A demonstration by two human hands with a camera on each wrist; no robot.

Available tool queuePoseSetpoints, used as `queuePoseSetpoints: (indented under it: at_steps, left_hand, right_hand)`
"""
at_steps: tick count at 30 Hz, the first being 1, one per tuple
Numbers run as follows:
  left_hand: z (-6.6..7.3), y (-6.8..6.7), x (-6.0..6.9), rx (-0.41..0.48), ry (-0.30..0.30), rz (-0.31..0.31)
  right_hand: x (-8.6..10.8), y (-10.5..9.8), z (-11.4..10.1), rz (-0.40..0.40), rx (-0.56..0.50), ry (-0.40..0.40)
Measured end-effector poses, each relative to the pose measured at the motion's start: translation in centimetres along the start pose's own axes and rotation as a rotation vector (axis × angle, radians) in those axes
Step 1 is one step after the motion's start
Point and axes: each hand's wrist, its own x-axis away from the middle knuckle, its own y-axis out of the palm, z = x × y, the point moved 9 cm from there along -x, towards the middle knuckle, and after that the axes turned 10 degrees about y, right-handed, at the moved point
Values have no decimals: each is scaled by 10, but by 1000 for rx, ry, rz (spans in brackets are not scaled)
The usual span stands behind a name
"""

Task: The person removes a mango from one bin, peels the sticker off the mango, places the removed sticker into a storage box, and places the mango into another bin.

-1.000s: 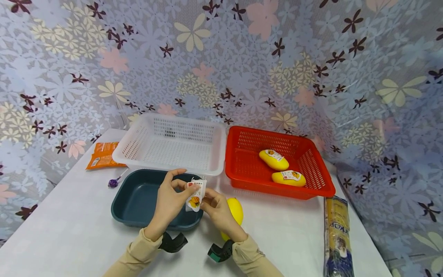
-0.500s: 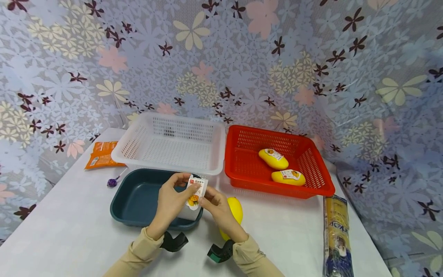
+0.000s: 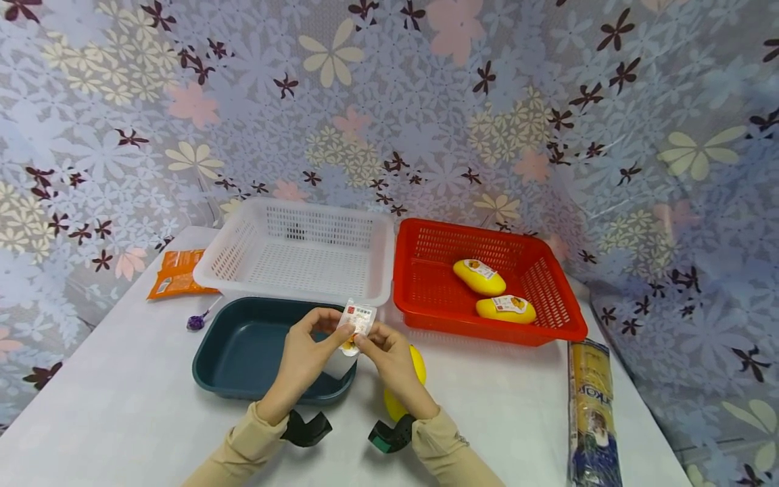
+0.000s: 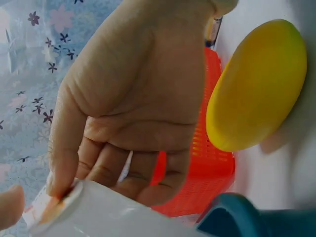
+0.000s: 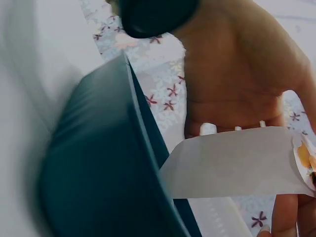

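In the head view, my left hand (image 3: 306, 350) and right hand (image 3: 394, 362) pinch a white sticker (image 3: 360, 316) printed with a mango picture, above the right end of a dark teal tub (image 3: 243, 352). Under it hangs a pale paper sheet, seen as a white strip (image 5: 232, 165) in the right wrist view, where the sticker's printed end (image 5: 306, 160) curves at its edge. Whether the two are joined cannot be told. Thumbs meet near the sticker's lower part. A yellow mango (image 4: 259, 86) lies on the table below my right hand, partly hidden by it in the head view.
Behind the tub stands a white basket (image 3: 292, 284). A red basket (image 3: 426, 287) at right holds two mangoes with stickers, including a near mango (image 3: 487, 311). An orange packet (image 3: 176, 281) and purple lollipop (image 3: 196, 322) lie left; a long gold-and-blue packet (image 3: 593, 399) lies far right.
Both hands have brought the sticker slightly up and to the right, tilting it. The right thumb has moved over onto the sticker's lower part. More of the pale sheet shows below.
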Motion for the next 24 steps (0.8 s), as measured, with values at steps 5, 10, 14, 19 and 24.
queuePoseSetpoints:
  at_steps: [5, 10, 14, 19, 24]
  left_hand:
    - [0, 4, 1, 2, -1, -37]
    - [0, 9, 2, -18, -11, -85]
    - [-1, 13, 2, -37, -6, -97]
    - [0, 9, 1, -65, 23, -44]
    - [-2, 2, -2, -43, 19, -15]
  right_hand:
    - [-2, -15, -4, 74, -8, -4]
    - [-2, -25, -9, 130, -12, -9]
    - [-1, -28, -11, 158, 1, -20]
    - [-1, -25, -12, 163, 38, -34]
    - [-1, -22, -12, 145, 49, -58]
